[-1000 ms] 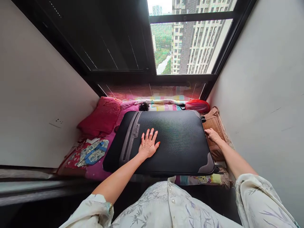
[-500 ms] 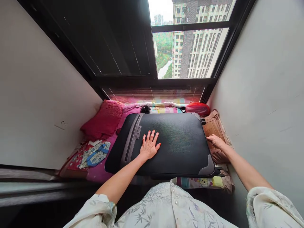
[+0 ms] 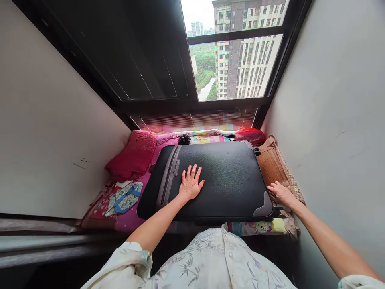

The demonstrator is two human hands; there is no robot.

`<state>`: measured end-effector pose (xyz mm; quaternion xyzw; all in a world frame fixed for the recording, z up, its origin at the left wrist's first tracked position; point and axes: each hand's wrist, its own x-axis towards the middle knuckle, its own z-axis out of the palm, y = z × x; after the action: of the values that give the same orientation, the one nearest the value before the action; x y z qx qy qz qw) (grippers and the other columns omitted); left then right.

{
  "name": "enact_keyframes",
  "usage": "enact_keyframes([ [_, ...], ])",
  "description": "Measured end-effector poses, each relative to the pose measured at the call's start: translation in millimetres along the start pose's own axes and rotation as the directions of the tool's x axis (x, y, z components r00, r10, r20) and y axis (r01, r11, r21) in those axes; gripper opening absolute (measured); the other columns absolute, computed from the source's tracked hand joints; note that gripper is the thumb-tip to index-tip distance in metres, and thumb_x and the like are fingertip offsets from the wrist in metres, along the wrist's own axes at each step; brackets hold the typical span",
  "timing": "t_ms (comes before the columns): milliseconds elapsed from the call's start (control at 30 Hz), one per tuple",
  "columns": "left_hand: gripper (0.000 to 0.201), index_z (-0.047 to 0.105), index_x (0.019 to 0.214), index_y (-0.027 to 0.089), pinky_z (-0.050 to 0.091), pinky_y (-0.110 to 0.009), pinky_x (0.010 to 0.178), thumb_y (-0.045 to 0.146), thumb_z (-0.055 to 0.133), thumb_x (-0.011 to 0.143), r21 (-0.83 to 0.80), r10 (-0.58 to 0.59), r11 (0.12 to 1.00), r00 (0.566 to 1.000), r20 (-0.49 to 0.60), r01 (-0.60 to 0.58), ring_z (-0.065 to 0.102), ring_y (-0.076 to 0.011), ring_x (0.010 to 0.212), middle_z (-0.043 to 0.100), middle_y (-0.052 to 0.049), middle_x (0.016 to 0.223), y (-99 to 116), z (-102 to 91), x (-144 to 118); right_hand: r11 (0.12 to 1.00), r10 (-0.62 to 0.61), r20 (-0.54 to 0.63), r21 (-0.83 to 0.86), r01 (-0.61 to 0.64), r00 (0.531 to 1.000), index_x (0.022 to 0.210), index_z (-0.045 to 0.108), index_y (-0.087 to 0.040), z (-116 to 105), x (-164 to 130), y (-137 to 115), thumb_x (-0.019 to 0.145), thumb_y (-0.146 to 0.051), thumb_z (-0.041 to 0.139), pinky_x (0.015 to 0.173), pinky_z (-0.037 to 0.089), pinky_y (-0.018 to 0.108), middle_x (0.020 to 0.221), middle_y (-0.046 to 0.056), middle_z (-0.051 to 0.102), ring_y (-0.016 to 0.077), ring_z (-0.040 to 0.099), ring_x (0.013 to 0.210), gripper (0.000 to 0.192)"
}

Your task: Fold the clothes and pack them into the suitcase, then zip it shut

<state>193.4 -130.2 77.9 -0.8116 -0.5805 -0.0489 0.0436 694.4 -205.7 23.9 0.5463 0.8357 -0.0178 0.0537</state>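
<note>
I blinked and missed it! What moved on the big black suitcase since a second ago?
The right hand slid along the right edge of the flat black fabric suitcase, from about the middle toward the near corner by the grey trim. The left hand stayed flat, fingers spread, on the lid. The suitcase and the red cushion stayed put.
</note>
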Motion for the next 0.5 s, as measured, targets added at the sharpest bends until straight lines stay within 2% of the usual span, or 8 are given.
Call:
enact_keyframes([
  [133,0.068,0.032,0.165,0.021,0.016,-0.062,0.126,0.044,0.045,0.103,0.001,0.006,1.000,1.000,0.001,-0.006,0.016,-0.0352,0.160,0.023,-0.012,0.173,-1,0.8,0,0.997,0.018,-0.109,-0.070,-0.025,0.994,0.092,0.068,-0.020,4,-25,-17,0.092,-0.010,0.056,0.079,0.043,0.031,0.094,0.010,0.065,0.0235,0.057,0.093,0.016],
  [367,0.067,0.032,0.165,0.021,0.016,-0.062,0.126,0.044,0.044,0.103,-0.009,0.008,1.000,1.000,-0.005,-0.008,0.016,-0.0350,0.160,0.023,-0.012,0.173,-2,2.5,1,0.989,0.045,-0.207,-0.130,-0.073,0.977,0.089,0.065,-0.020,6,-56,-43,0.083,0.005,0.052,0.072,0.043,0.029,0.090,0.007,0.063,0.0207,0.056,0.087,0.030],
  [500,0.067,0.032,0.165,0.021,0.016,-0.063,0.126,0.044,0.043,0.103,-0.009,0.005,1.000,1.000,0.008,-0.005,0.016,-0.0355,0.160,0.022,-0.012,0.174,-2,1.5,1,0.991,0.050,-0.214,-0.112,-0.075,0.976,0.086,0.063,-0.020,6,-69,-53,0.081,0.007,0.050,0.070,0.043,0.028,0.088,0.006,0.063,0.0205,0.058,0.086,0.031],
])
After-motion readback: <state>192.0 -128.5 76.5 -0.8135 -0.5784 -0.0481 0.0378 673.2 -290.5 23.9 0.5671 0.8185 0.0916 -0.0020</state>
